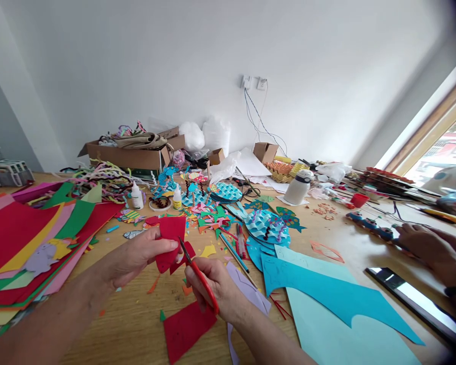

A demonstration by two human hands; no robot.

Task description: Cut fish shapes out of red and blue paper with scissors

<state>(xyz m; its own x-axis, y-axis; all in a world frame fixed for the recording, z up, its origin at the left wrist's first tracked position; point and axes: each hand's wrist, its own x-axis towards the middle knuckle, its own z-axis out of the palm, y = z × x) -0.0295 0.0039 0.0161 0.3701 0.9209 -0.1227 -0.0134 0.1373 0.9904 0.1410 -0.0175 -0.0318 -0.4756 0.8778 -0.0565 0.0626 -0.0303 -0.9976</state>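
My left hand (142,253) pinches a piece of red paper (173,228) above the table, thumb on the near side. In my right hand (216,284) is a pair of scissors (205,288) with red handles, fingers closed round them. Their dark blades meet the red paper's right edge, where a partly cut flap (184,253) hangs. Below my hands, another red paper piece (188,332) lies on the table with faint marks on it. A cut lilac paper (247,289) rests beside my right wrist.
Stacked coloured paper (23,238) lies left. Glue bottles (137,196), paper scraps (213,215) and blue scalloped paper crafts (266,225) fill the middle. Blue paper (319,289) lies right, near a tablet-like device (414,304). Another person's hands (429,246) touch small blue figures (372,225). A cardboard box (125,154) stands behind.
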